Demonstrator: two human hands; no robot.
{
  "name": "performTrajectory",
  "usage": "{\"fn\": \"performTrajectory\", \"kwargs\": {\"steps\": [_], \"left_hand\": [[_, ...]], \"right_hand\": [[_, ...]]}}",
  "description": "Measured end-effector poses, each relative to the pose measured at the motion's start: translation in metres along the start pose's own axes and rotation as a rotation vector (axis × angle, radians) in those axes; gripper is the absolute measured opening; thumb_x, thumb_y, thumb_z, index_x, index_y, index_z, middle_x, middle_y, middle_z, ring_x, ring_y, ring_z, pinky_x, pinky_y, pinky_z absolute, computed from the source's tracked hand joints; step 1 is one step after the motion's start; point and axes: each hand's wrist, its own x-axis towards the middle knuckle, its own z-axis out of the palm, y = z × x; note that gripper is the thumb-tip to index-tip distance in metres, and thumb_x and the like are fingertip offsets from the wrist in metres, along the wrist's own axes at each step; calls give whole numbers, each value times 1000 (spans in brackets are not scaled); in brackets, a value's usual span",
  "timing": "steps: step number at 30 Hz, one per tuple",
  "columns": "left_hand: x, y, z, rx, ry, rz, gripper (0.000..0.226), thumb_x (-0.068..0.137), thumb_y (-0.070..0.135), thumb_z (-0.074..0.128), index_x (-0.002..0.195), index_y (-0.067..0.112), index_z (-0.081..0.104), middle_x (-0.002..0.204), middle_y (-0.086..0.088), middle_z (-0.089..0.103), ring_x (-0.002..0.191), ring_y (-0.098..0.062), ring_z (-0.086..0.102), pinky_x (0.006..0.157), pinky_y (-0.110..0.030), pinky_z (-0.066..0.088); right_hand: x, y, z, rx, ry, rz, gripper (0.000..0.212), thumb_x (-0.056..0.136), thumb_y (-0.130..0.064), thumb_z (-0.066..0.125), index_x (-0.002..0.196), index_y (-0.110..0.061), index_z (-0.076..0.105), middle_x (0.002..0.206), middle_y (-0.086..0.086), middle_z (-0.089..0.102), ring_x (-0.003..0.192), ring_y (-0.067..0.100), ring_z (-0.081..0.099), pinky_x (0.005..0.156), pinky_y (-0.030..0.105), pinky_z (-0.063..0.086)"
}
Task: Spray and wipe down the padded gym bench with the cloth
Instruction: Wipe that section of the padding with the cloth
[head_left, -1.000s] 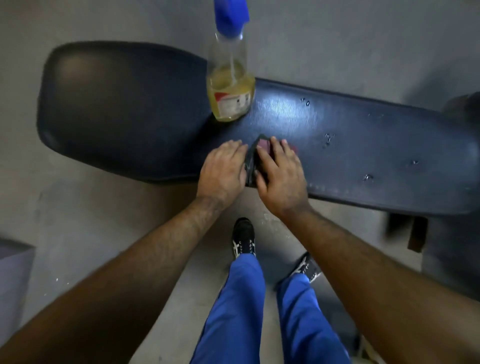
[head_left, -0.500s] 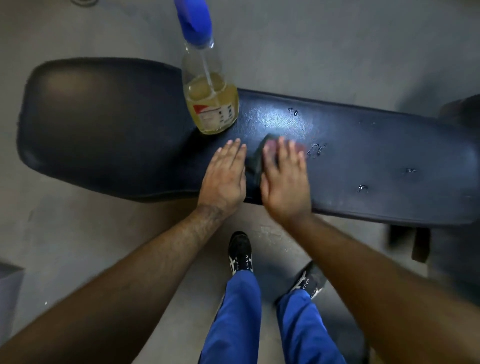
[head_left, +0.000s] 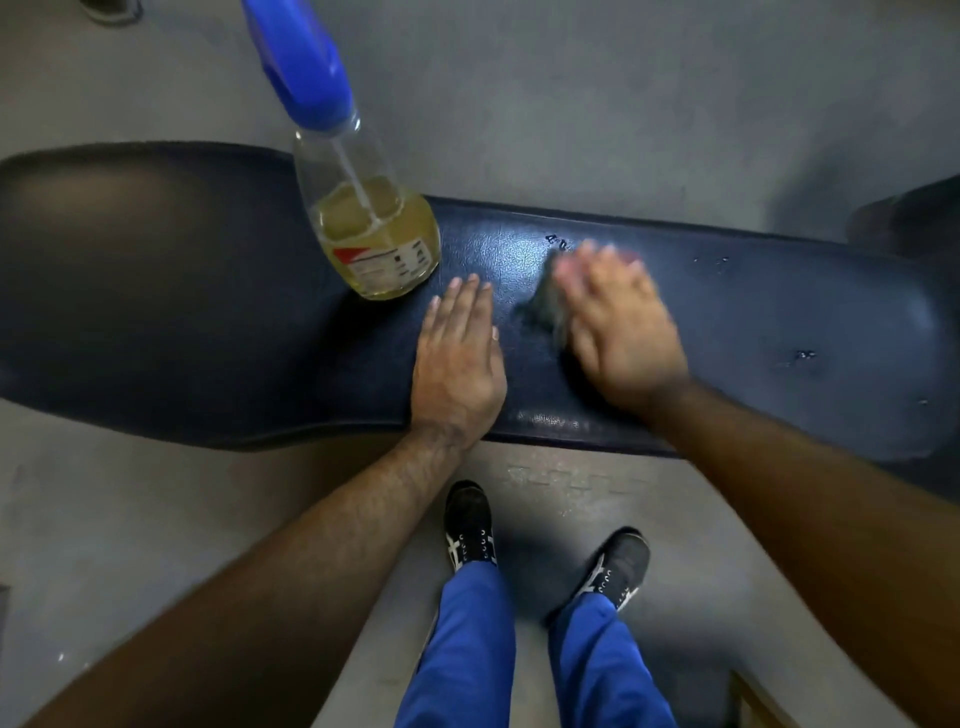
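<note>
Dark padded tabletop (head_left: 208, 322), head view: left hand (head_left: 460, 358) lies flat, fingers (head_left: 470, 301) pressed together. Right hand (head_left: 618, 332), blurred, fingers extended, presses the cloth (head_left: 545, 306) onto the padding. Spray bottle (head_left: 363, 223) stands upright just beside the left hand. Droplets (head_left: 802, 356) right.

Single head-worn wide-angle view, aimed steeply downward, bench (head_left: 727, 322) seen close from above, floor (head_left: 571, 104) framed beyond, edges curved.

A cloth (head_left: 545, 306) is pressed flat on the tabletop (head_left: 753, 322) by the blurred right hand (head_left: 618, 332). The left hand (head_left: 460, 358) is laid flat beside it. A spray bottle (head_left: 363, 228) is stood near.
</note>
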Motion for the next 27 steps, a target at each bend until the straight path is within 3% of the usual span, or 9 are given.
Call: {"fn": "performTrajectory", "kwargs": {"steps": [2, 7, 11, 12, 16, 20, 23, 25, 27], "left_hand": [[-1, 0, 7, 82, 9, 11, 50, 96, 17, 43, 143, 1, 43, 152, -15, 39, 144, -29, 30, 121, -44, 18], [0, 1, 10, 179, -20, 8, 53, 97, 22, 37, 147, 2, 36, 155, -15, 33, 147, -26, 25, 122, -41, 11], [0, 1, 13, 213, -13, -3, 52, 97, 20, 38, 145, 0, 38, 154, -17, 34, 146, -29, 26, 122, -42, 12], [0, 2, 12, 212, -15, -2, 52, 97, 20, 39, 145, 0, 39, 154, -17, 35, 146, -29, 27, 122, -42, 13], [0, 1, 12, 207, -24, 7, 50, 96, 20, 41, 143, 0, 41, 153, -17, 36, 146, -29, 27, 121, -44, 16], [1, 3, 11, 221, -24, -2, 53, 97, 21, 38, 145, 1, 38, 155, -16, 34, 146, -28, 26, 122, -42, 14], [0, 6, 8, 218, -43, 3, 54, 96, 22, 35, 145, 0, 40, 154, -17, 34, 146, -28, 27, 122, -41, 12], [-1, 4, 8, 210, -32, 1, 54, 95, 21, 37, 145, 1, 39, 154, -16, 34, 146, -28, 27, 122, -41, 12], [-2, 3, 11, 185, 4, 3, 51, 96, 18, 41, 144, 1, 40, 153, -16, 36, 145, -28, 28, 122, -41, 13]], "right_hand": [[23, -12, 4, 44, 52, 304, 64, 93, -33, 34, 154, -13, 34, 160, 21, 29, 149, 40, 25, 122, 52, 14], [11, -19, 0, 23, -63, -118, 60, 95, -33, 37, 153, -17, 38, 160, 17, 31, 149, 35, 27, 122, 52, 19], [57, -21, 0, 70, 43, 339, 63, 92, -34, 33, 150, -13, 42, 156, 23, 36, 145, 41, 32, 121, 53, 18], [58, -36, 3, 77, 28, 339, 64, 91, -34, 32, 151, -13, 41, 157, 23, 35, 146, 41, 31, 122, 54, 17], [42, -6, 0, 32, -64, -127, 61, 94, -33, 36, 152, -17, 40, 160, 17, 32, 148, 35, 29, 123, 49, 19], [61, -3, -4, 100, 30, 414, 66, 93, -39, 28, 153, -14, 37, 159, 19, 33, 148, 37, 27, 123, 50, 15], [12, -38, 2, 68, -52, 68, 63, 98, -38, 34, 155, -13, 31, 162, 18, 26, 151, 35, 21, 123, 54, 15], [-7, -6, 1, 23, -101, -177, 62, 98, -39, 37, 155, -14, 34, 162, 17, 27, 151, 34, 23, 123, 52, 17], [11, 22, -1, 0, -23, -2, 63, 96, -39, 37, 153, -12, 36, 160, 19, 31, 148, 38, 28, 122, 51, 18]]}}
